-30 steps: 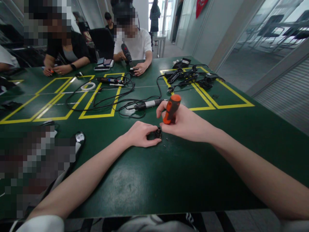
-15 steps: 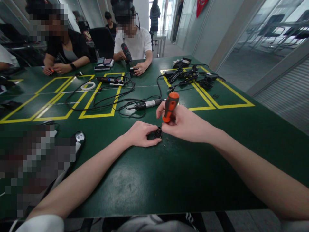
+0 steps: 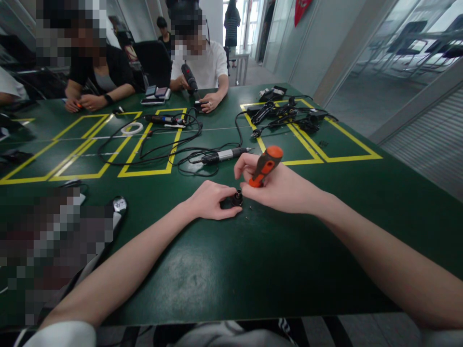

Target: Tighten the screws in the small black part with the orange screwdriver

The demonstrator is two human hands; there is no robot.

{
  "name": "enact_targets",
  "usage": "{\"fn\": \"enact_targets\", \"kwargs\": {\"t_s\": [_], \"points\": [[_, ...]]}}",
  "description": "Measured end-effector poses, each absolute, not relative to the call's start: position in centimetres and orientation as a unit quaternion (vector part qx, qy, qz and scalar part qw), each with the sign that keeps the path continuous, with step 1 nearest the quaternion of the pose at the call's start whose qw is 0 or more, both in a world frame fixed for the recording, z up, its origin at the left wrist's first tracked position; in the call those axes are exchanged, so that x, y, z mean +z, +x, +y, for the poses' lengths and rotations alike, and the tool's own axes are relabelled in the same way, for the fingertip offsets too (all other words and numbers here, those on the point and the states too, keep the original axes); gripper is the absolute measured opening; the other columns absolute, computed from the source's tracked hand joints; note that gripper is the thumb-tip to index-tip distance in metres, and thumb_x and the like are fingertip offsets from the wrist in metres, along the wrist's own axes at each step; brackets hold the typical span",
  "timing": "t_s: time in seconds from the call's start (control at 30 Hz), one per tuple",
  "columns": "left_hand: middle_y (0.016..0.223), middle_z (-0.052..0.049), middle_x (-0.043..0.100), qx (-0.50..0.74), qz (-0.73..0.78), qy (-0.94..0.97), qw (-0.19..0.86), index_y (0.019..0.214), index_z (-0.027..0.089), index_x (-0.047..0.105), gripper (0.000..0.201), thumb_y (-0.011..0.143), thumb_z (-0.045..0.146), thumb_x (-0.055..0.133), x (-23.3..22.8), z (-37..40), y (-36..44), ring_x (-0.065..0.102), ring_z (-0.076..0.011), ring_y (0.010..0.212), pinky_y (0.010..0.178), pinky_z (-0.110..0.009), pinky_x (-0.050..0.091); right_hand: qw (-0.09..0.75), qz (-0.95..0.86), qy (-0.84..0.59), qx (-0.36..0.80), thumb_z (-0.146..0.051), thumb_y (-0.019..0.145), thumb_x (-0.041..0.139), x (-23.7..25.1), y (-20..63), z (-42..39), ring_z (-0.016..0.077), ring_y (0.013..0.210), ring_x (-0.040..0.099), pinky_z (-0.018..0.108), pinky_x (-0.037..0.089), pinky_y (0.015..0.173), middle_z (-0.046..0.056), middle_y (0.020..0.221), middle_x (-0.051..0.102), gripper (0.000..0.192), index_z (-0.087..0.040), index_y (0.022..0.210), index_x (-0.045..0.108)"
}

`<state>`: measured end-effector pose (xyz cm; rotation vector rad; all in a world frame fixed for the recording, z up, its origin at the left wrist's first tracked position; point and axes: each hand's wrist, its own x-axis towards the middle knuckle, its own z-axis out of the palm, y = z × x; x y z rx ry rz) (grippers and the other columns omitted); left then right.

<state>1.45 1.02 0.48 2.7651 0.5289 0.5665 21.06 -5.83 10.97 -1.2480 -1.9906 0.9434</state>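
Observation:
A screwdriver with an orange and dark grey handle [image 3: 266, 166] leans to the right in my right hand [image 3: 285, 185]. The right thumb and fingertips are close above a small black round part [image 3: 237, 198] on the table. My left hand [image 3: 213, 200] pinches that part between thumb and fingers, holding it against the green surface. A metallic piece shows in the middle of the part. The screwdriver's shaft and tip are hidden by my right hand. Two tiny screws [image 3: 250, 208] lie just right of the black part.
An electric screwdriver [image 3: 224, 155] with a looped black cord lies beyond my hands. Tangled black cables and adapters [image 3: 285, 113] are at the back right. Across the table a person in a white shirt [image 3: 213, 58] works with a power driver [image 3: 189, 77]. Yellow tape [image 3: 144, 173] marks rectangles on the tabletop.
The screwdriver's handle has tipped to the right and slightly down in my right hand. My left hand and the black part have stayed in place.

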Motion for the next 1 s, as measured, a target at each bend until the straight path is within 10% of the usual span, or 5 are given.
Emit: {"fn": "enact_targets", "kwargs": {"t_s": [1.0], "points": [[0.058,0.002,0.057,0.200,0.179,0.954,0.131,0.081,0.018,0.064,0.036,0.093,0.051,0.057,0.57,1.01,1.46,0.052,-0.0120,0.051,0.053,-0.025,0.030,0.302,-0.765,-0.469,0.322,-0.014,0.075,0.056,10.69,21.16,-5.68,0.0144,0.066,0.048,0.030,0.037,0.066,-0.004,0.074,0.051,0.015,-0.022,0.088,0.053]]}}
